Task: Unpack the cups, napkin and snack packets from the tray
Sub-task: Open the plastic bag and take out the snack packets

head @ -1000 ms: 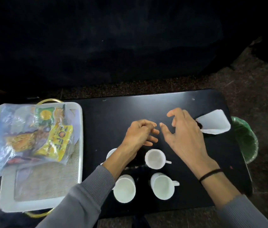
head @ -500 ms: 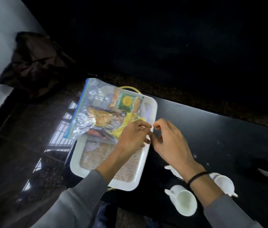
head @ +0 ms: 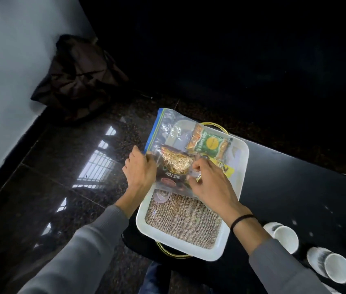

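Gripping snack bag (head: 175, 145) with both hands

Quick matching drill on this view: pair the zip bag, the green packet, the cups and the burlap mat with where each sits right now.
Things:
1. zip bag
2. green packet
3. cups
4. burlap mat

Places:
A. on the black table, off the tray
B. lining the tray floor
C. gripped by both hands over the tray
D. sealed inside the clear plastic

Pairs: 1-C, 2-D, 3-A, 4-B
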{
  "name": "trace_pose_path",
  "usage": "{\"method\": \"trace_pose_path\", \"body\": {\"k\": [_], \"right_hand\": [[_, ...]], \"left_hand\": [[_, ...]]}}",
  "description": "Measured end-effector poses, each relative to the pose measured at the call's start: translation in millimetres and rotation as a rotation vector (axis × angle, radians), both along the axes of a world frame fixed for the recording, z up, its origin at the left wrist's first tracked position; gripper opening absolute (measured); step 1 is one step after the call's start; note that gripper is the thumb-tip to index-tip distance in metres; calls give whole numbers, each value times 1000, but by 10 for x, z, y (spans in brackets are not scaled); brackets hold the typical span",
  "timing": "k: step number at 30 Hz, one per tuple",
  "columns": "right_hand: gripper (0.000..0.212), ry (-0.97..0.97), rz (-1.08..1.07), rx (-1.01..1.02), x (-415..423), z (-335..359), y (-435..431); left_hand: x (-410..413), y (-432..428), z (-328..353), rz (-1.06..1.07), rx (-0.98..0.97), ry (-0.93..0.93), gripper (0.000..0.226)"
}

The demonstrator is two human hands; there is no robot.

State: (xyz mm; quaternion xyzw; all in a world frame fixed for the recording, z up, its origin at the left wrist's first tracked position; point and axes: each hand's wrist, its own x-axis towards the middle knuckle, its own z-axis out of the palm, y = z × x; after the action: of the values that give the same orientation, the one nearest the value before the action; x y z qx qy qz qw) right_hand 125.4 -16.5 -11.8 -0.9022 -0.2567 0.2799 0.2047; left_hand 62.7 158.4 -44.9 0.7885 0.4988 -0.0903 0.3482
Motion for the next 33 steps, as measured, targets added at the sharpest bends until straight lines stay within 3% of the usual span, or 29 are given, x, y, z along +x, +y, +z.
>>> {"method": "trace_pose_path", "body": {"k": [4,8,13,17,25,33], "right_hand": [[15,15,-25,-10,-14,90,69],[14,37,-58,8,-19,183,92],[21,127,-214,120,-26,350,177],[30,229,-369,247,-76,581,235],[23,238,-438,306,-193,987,-51],[30,205,-337,202,-360,1122,-281]], "left_hand": [[-19,202,15,97,-194,-127,39],[-56,178,166,42,-170,-239,24],[-174,-63,498,-59,-200,-431,34],[-243,-291,801,-50,-404,-576,37],[-308,-637,1221,138,-808,-645,35],[-334,-823,1321,170,-812,-584,11]]}}
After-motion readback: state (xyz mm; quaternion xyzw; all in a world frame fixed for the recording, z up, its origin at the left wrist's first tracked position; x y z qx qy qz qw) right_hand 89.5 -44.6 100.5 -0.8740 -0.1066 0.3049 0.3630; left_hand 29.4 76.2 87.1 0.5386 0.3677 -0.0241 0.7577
